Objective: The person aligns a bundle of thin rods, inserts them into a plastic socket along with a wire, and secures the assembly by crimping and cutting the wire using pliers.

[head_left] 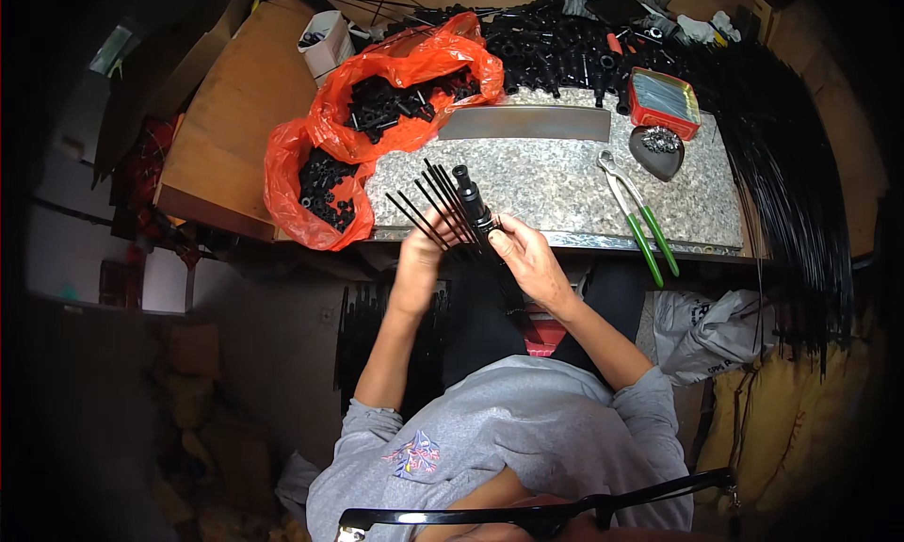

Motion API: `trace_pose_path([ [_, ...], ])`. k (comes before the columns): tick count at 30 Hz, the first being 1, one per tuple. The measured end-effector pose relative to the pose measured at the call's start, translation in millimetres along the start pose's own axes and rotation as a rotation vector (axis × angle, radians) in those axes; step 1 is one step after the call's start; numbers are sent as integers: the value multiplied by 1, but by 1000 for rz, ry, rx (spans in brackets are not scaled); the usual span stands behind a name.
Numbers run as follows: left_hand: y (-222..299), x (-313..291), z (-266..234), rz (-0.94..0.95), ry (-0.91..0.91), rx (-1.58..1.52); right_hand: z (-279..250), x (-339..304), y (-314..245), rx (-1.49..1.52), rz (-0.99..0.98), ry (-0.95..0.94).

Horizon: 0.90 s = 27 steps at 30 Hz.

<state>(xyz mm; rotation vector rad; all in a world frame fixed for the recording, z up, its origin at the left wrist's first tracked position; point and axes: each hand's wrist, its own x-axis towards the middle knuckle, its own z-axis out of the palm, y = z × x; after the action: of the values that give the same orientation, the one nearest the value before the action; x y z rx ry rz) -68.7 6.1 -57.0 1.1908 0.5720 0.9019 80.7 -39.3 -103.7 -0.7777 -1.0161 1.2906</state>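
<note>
In front of the table edge, between both hands, is what looks like a black umbrella frame [470, 193], its thick shaft tilted with the top end pointing away from me. Thin black ribs [439, 196] fan out on its left side. My left hand [419, 267] is closed about the lower part of these ribs, its fingers partly hidden behind them. My right hand [533, 265] grips the shaft from the right, thumb on top near where the ribs gather. The frame's lower end runs down between my legs and is hard to make out.
Two red plastic bags [285, 170] of small black parts stand at the table's left. Green-handled pliers [633, 212] overhang the front edge, near a dark dish [657, 161] of small metal bits and a red tin [664, 118]. Black tubes pile up behind; long rods [791, 194] hang at the right.
</note>
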Motion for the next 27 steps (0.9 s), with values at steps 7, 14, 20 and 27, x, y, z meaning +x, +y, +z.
trace_pose_path([
  [7,-17,1,25,177,336,476,7,-6,-10,-378,-71,101],
  [14,-15,0,40,274,308,651,9,-8,-5,-372,-155,194],
  [20,-18,-1,42,273,350,653,7,-7,1,-328,-105,170],
  [27,-17,-4,35,139,272,398,16,-11,-2,-403,-142,220],
])
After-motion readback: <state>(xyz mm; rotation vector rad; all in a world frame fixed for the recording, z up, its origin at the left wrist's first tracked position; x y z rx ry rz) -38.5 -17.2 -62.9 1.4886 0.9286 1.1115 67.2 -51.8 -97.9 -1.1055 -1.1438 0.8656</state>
